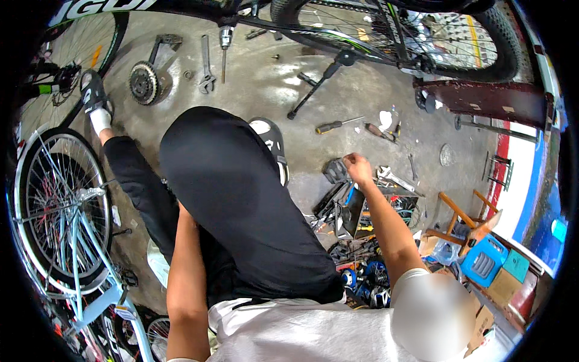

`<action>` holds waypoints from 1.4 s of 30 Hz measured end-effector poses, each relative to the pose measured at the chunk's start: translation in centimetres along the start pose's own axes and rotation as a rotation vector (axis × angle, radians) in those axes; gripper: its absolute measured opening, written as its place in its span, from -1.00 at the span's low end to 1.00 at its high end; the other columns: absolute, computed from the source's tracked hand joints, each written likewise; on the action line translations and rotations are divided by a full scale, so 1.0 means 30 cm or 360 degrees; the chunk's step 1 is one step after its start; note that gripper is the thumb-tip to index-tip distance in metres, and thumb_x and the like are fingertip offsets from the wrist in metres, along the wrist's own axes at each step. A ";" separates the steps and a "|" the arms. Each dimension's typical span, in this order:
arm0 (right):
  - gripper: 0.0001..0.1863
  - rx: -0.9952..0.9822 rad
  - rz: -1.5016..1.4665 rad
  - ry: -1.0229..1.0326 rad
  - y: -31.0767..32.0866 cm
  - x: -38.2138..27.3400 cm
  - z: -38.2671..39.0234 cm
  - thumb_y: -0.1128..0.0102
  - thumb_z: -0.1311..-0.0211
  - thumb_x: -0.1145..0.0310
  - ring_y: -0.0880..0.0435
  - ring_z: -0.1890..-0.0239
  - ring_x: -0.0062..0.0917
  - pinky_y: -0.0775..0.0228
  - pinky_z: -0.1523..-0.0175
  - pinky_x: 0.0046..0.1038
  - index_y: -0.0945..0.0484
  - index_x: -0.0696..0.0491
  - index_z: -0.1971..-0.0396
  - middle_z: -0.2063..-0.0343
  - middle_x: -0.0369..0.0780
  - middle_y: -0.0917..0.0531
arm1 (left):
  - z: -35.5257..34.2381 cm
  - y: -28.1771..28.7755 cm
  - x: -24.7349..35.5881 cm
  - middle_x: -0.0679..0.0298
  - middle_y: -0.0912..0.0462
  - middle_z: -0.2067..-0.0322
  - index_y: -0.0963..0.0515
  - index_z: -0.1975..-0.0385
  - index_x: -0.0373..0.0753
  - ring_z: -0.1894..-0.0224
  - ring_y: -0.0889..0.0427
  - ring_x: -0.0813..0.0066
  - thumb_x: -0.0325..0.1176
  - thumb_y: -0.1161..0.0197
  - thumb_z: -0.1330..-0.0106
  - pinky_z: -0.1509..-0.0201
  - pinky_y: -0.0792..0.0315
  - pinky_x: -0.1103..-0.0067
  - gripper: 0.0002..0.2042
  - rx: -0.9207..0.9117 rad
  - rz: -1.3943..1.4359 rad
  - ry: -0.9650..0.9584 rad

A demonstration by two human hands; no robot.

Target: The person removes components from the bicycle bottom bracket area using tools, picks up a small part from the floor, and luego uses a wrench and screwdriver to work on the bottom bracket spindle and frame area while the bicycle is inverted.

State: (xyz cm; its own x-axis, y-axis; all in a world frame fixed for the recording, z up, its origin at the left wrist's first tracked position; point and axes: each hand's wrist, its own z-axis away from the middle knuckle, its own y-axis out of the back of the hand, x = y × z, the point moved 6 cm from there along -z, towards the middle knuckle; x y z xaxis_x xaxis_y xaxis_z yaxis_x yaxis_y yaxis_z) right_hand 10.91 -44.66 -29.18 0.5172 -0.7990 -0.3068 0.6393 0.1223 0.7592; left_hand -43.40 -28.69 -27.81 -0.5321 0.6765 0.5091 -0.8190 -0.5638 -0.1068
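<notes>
My right hand (pixel 357 167) reaches out over the floor beside my knee, its fingers bent and closed at the edge of a dark grey bicycle pedal (pixel 335 171). The pedal lies low, just above a heap of tools, and the fingertips are partly hidden. My left hand (pixel 183 210) is down behind my bent leg; only the wrist and a bit of the hand show, so its fingers cannot be seen. Close to the right hand are an adjustable wrench (pixel 395 180) and an open black toolbox (pixel 350 217).
Ahead, a black bicycle (pixel 344 57) stands on its kickstand. On the floor lie a crankset (pixel 145 82), another adjustable wrench (pixel 206 66) and a screwdriver (pixel 339 125). A light-blue bicycle (pixel 75 241) is at left. Right stand a wooden stool (pixel 461 211) and blue plastic stool (pixel 484 260).
</notes>
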 end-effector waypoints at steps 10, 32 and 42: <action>-0.61 0.0138 0.0031 -0.0123 -0.182 0.038 0.025 -0.18 -0.19 0.11 -0.62 -0.02 -0.12 -0.46 -0.11 -0.16 -0.57 0.07 0.10 0.10 -0.01 -0.65 | 0.018 -0.046 0.008 0.19 -0.67 0.14 -0.53 0.03 -0.40 0.15 -0.63 0.34 -0.27 -0.02 -0.49 0.10 -0.48 0.47 -0.69 -0.0122 -0.0289 -0.0012; -0.47 -0.0125 0.0073 -0.1104 -0.434 0.220 0.321 -0.25 -0.11 0.01 -0.63 -0.06 -0.01 -0.51 -0.14 -0.14 -0.60 0.10 0.05 0.04 0.08 -0.66 | 0.166 0.059 -0.011 0.18 -0.67 0.17 -0.54 0.05 -0.41 0.15 -0.63 0.33 -0.27 0.00 -0.50 0.09 -0.49 0.46 -0.69 -0.0224 -0.0610 0.0099; -0.78 -0.0201 -0.1703 -0.0850 -0.242 0.231 0.353 -0.36 -0.21 0.26 -0.29 0.75 -0.63 -0.11 0.61 -0.53 -0.56 0.06 0.30 0.68 -0.37 -0.44 | 0.229 -0.169 0.215 0.18 -0.70 0.25 -0.57 0.09 -0.38 0.27 -0.67 0.41 -0.24 -0.04 -0.51 0.20 -0.52 0.53 -0.70 -0.0163 -0.1139 -0.0643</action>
State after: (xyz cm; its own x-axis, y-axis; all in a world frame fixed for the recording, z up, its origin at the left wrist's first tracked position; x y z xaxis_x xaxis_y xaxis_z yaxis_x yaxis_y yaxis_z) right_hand 3.82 -57.32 -30.72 -0.5915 -0.6703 -0.4482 0.6674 -0.7189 0.1943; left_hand -41.20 -24.73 -18.13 0.2278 0.6219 0.7492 -0.9562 -0.0022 0.2926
